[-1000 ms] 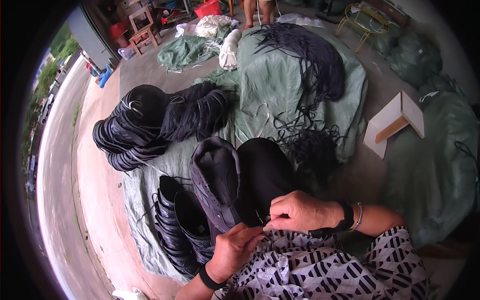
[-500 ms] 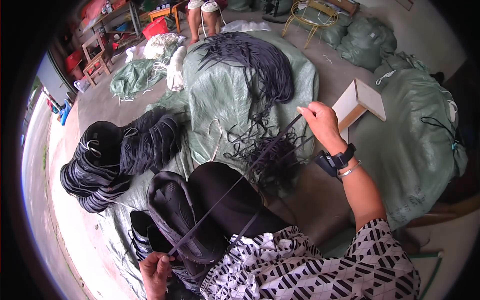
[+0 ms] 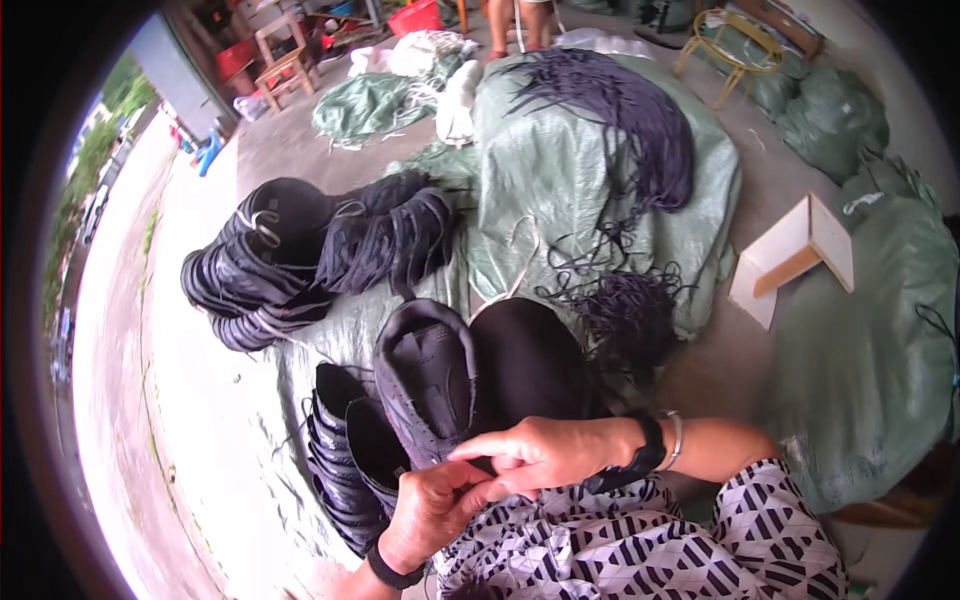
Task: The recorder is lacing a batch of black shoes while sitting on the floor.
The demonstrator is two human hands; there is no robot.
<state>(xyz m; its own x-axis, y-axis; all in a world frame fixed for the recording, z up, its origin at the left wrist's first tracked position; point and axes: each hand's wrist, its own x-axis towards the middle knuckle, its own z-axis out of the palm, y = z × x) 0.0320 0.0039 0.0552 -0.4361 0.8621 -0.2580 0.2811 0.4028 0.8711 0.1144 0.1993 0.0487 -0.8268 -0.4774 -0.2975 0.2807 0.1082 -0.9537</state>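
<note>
A dark shoe upper (image 3: 430, 365) lies across my lap, its opening facing up. Over its near end my two hands meet, fingertips close together. My left hand (image 3: 430, 510) has its thumb and fingers closed. From the right my right hand (image 3: 545, 455) reaches across, its index finger and thumb bent in toward the left hand. The fingers hide whatever they pinch; no lace shows between them now. Beside my left hand stands a row of nested dark shoe uppers (image 3: 340, 455).
More stacked uppers (image 3: 270, 255) lie at left on green sheeting. Ahead, a covered green bale (image 3: 550, 160) carries long dark laces (image 3: 640, 120), with a tangled lace heap (image 3: 635, 310) nearer. A wooden stand (image 3: 795, 245) and large green sack (image 3: 870, 360) are at right. Another person's legs (image 3: 518, 25) show behind.
A dark lace was stretched between my hands, the right one raised far to the right. Now that hand has come down to the left one at the shoe upper. The view has shifted left.
</note>
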